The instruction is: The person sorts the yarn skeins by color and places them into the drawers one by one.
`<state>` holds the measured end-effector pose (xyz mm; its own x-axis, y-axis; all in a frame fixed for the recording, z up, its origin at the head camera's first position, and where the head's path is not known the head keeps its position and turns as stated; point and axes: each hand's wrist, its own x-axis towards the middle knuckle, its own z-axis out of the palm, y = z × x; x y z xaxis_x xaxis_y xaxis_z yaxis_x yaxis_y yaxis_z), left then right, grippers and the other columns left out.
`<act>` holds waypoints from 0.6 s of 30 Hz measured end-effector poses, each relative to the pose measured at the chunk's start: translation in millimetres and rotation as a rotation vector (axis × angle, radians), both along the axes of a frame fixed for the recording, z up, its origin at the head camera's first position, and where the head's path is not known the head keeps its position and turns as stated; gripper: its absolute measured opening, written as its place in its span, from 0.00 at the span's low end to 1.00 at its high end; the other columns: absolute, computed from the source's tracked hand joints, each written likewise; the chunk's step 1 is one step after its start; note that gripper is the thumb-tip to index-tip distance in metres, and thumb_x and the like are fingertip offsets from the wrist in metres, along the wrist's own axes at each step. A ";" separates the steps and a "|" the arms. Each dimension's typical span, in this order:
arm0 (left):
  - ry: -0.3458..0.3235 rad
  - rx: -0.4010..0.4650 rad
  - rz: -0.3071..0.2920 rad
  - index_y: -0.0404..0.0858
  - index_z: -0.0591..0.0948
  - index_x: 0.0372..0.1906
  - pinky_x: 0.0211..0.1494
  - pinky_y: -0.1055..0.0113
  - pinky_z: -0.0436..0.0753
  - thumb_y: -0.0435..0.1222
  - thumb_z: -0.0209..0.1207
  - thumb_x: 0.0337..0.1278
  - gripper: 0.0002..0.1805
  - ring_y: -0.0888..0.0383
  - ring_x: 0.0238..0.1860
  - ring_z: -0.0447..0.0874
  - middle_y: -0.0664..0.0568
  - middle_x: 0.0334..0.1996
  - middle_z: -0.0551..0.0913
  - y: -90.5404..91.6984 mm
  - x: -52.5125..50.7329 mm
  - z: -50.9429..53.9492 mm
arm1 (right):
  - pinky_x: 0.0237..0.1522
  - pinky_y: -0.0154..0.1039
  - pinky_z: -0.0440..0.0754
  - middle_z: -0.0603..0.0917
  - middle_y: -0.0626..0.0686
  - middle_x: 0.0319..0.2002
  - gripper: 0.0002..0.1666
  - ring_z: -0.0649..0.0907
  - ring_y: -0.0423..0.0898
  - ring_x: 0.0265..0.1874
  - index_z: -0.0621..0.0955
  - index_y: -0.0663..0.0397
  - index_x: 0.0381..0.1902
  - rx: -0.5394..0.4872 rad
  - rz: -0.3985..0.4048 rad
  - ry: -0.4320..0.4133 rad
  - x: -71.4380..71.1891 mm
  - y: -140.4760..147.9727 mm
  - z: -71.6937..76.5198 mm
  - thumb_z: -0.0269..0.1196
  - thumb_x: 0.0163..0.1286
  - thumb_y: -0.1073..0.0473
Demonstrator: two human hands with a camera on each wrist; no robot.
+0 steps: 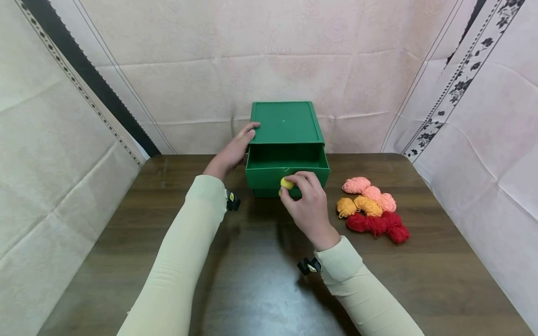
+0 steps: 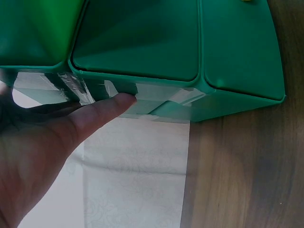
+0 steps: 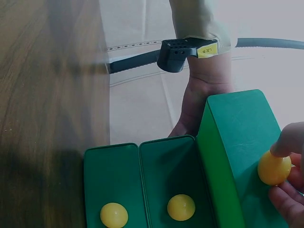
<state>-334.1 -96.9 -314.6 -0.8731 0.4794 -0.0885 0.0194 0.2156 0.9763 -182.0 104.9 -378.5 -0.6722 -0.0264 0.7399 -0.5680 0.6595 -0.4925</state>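
Note:
A green drawer box (image 1: 283,122) stands at the back of the wooden table. Its top drawer (image 1: 265,178) is pulled partway out, and the part of the inside that shows is bare. My right hand (image 1: 311,207) pinches that drawer's round yellow knob (image 3: 274,168) between thumb and fingers. Two more drawers with yellow knobs, a middle knob (image 3: 181,207) and a lower knob (image 3: 114,215), are pushed in. Against the box's left side rests my left hand (image 1: 234,151); in the left wrist view its extended thumb (image 2: 111,105) touches the taped side.
Right of the box lie skeins of pink yarn (image 1: 356,185), orange yarn (image 1: 368,205) and red yarn (image 1: 376,226) on the table (image 1: 260,270). Pale cloth (image 1: 286,32) hangs behind the box and along both sides. Each wrist wears a small black camera (image 3: 172,56).

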 end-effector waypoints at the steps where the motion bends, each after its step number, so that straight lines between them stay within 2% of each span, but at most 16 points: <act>1: 0.000 0.001 0.000 0.61 0.51 0.75 0.61 0.40 0.73 0.53 0.33 0.76 0.26 0.43 0.70 0.62 0.47 0.76 0.48 0.0 0.2 0.0 | 0.50 0.41 0.83 0.79 0.55 0.45 0.13 0.79 0.47 0.46 0.83 0.57 0.44 0.000 0.000 0.000 0.2 0.0 0.0 0.69 0.61 0.60; 13: 0.002 0.007 -0.005 0.61 0.51 0.75 0.62 0.40 0.72 0.53 0.33 0.76 0.26 0.43 0.71 0.61 0.48 0.77 0.47 -0.3 2.3 0.5 | 0.48 0.43 0.84 0.79 0.55 0.45 0.14 0.80 0.47 0.45 0.83 0.58 0.43 -0.027 0.015 0.001 1.6 2.6 -1.5 0.71 0.59 0.63; 18: -0.002 0.003 0.002 0.63 0.51 0.74 0.62 0.40 0.72 0.54 0.33 0.76 0.26 0.43 0.71 0.60 0.49 0.77 0.47 -1.0 -0.4 -1.2 | 0.47 0.42 0.83 0.80 0.55 0.45 0.14 0.80 0.46 0.44 0.84 0.58 0.43 -0.034 0.018 0.013 2.6 6.2 -1.1 0.71 0.60 0.60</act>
<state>-334.5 -97.9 -315.9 -0.8741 0.4776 -0.0886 0.0172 0.2126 0.9770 -179.4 111.1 -379.6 -0.6622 -0.0133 0.7492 -0.5859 0.6325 -0.5066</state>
